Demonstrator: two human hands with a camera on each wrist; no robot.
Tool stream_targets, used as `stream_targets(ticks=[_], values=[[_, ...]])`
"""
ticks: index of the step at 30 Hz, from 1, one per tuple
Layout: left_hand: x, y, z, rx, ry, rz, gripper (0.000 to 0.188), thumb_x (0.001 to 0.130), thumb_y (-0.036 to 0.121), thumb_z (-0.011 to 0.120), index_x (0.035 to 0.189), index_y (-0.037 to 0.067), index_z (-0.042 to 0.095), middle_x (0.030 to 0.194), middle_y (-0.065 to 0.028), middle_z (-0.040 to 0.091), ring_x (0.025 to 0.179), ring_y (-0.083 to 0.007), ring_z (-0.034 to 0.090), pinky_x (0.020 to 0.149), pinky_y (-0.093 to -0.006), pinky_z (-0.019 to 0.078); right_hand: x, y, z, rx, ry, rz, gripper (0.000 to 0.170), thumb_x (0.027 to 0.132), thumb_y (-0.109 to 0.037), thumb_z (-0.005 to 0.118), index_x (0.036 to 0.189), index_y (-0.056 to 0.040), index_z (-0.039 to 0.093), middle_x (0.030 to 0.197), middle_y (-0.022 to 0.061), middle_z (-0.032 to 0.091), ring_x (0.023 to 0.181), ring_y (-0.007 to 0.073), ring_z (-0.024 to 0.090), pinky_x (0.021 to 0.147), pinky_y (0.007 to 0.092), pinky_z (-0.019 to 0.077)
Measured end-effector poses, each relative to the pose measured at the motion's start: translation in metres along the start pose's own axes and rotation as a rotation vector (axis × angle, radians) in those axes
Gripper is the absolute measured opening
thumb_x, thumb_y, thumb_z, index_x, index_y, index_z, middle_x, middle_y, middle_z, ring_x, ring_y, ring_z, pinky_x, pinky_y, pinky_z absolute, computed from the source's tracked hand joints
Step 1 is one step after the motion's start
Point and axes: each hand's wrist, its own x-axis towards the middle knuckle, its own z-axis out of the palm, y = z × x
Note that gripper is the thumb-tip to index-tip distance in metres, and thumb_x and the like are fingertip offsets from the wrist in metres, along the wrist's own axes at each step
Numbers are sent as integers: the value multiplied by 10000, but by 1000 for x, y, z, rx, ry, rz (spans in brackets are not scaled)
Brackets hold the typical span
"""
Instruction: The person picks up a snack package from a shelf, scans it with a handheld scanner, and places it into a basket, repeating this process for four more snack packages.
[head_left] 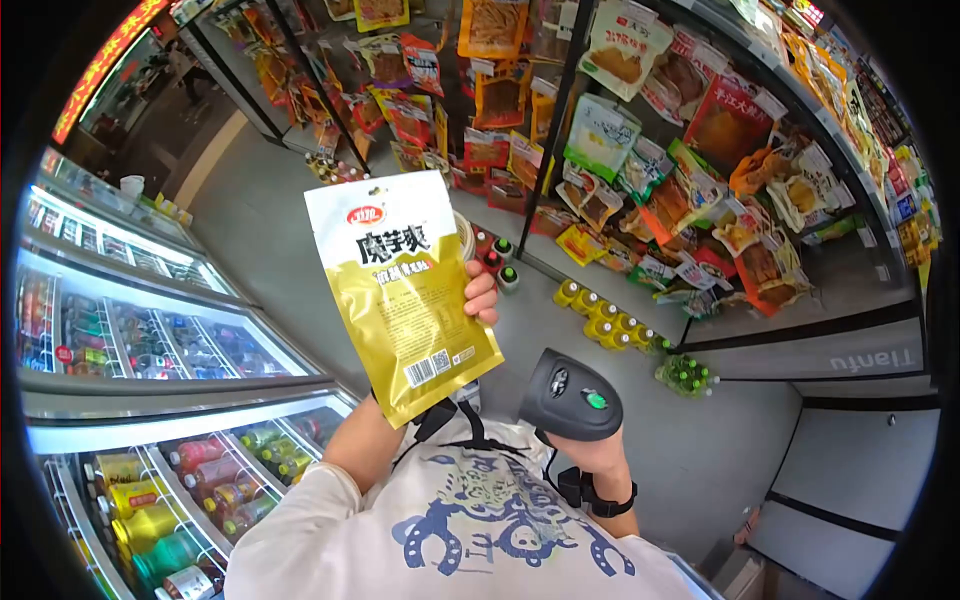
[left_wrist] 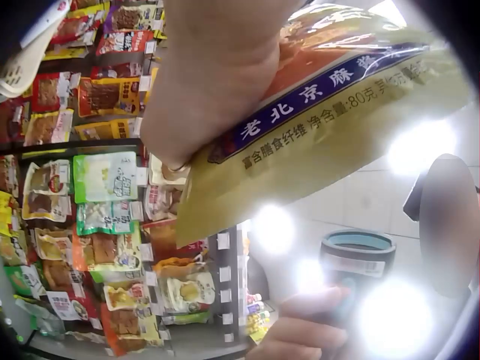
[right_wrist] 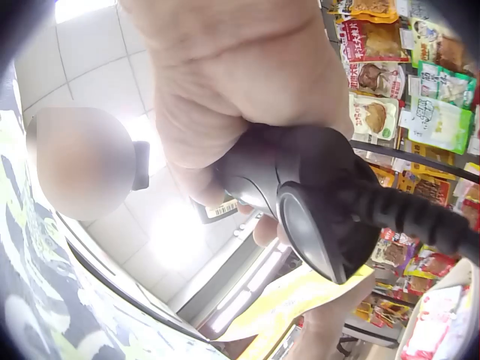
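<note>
A gold and white snack bag [head_left: 400,300] is held up by my left hand [head_left: 481,295], whose fingers curl round its right edge. Its printed back, with a barcode near the bottom, faces the head camera; most of the hand is hidden behind it. The left wrist view shows the front of the bag [left_wrist: 322,131]. My right hand [head_left: 598,453] grips a black barcode scanner [head_left: 572,395] with a green mark on top, just right of the bag's lower corner. In the right wrist view my right hand [right_wrist: 240,82] wraps the scanner's handle, and a coiled cord [right_wrist: 412,217] runs from it.
Racks of hanging snack packets [head_left: 690,180] stand ahead and to the right. Lit drink coolers [head_left: 170,400] line the left. Yellow-capped bottles [head_left: 605,315] and green bottles [head_left: 686,375] stand on the grey floor [head_left: 700,470]. A grey cabinet [head_left: 850,460] is at lower right.
</note>
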Motion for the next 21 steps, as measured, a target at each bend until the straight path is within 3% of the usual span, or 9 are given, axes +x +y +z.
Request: stream_targets(ticks=[3, 4, 5, 7, 12, 14, 18, 20, 21], values=[[7, -8, 15, 12, -66, -54, 353, 902, 326, 501, 1062, 11, 493, 829, -34, 400, 739, -148, 402, 762, -298, 371, -10, 6, 6, 220, 157, 122, 358, 614, -3, 751, 952, 9, 633, 860, 70, 689, 771, 147, 656, 733, 276, 504], [9, -11, 17, 39, -71, -68, 354, 904, 328, 503, 1066, 13, 495, 829, -35, 402, 742, -149, 403, 766, -301, 371, -10, 4, 6, 219, 158, 129, 358, 614, -3, 751, 952, 9, 633, 860, 70, 689, 771, 147, 656, 733, 276, 504], [11, -12, 6, 12, -134, -75, 495, 910, 449, 475, 1133, 8, 511, 853, -50, 442, 794, -180, 452, 833, -333, 398, -10, 3, 6, 172, 163, 106, 360, 615, -1, 748, 956, 10, 631, 862, 71, 688, 771, 144, 655, 734, 276, 503], [14, -13, -1, 2, -169, -92, 498, 906, 445, 485, 1145, 8, 510, 867, -53, 454, 810, -183, 462, 841, -339, 401, -11, -4, 10, 131, 208, 85, 319, 614, -2, 740, 916, 3, 638, 823, 70, 685, 731, 150, 656, 702, 268, 503], [16, -17, 0, 50, -245, -75, 514, 888, 432, 524, 1189, 16, 501, 918, -67, 487, 848, -190, 482, 863, -346, 405, -8, -23, 14, -24, 164, 17, 227, 601, -20, 736, 809, -13, 646, 714, 68, 665, 619, 186, 648, 607, 266, 495], [15, -17, 1, 65, -273, -68, 505, 883, 428, 534, 1182, 22, 504, 922, -72, 490, 861, -196, 489, 875, -354, 407, -6, -29, 18, -146, 83, -101, 228, 606, -26, 739, 813, -11, 643, 712, 65, 664, 611, 190, 645, 600, 268, 492], [7, -15, 9, 108, -222, 11, 456, 876, 345, 574, 1175, 11, 493, 899, -59, 471, 836, -190, 469, 857, -335, 420, -12, -23, 27, -163, 4, -26, 221, 615, -50, 737, 811, -11, 641, 707, 83, 657, 592, 224, 634, 587, 282, 487], [8, -12, 8, 111, -196, 51, 497, 892, 434, 515, 1171, 23, 500, 908, -75, 493, 865, -213, 506, 873, -375, 426, -12, -26, 30, -168, 20, -17, 226, 608, -57, 737, 807, -13, 639, 708, 93, 654, 592, 241, 631, 587, 292, 487], [5, -12, 10, 119, -156, 78, 456, 911, 350, 506, 1177, -20, 493, 889, -76, 468, 819, -197, 459, 857, -334, 423, -13, -26, 30, -198, 12, -39, 236, 601, -59, 739, 810, -14, 640, 707, 95, 654, 595, 246, 631, 588, 293, 487]])
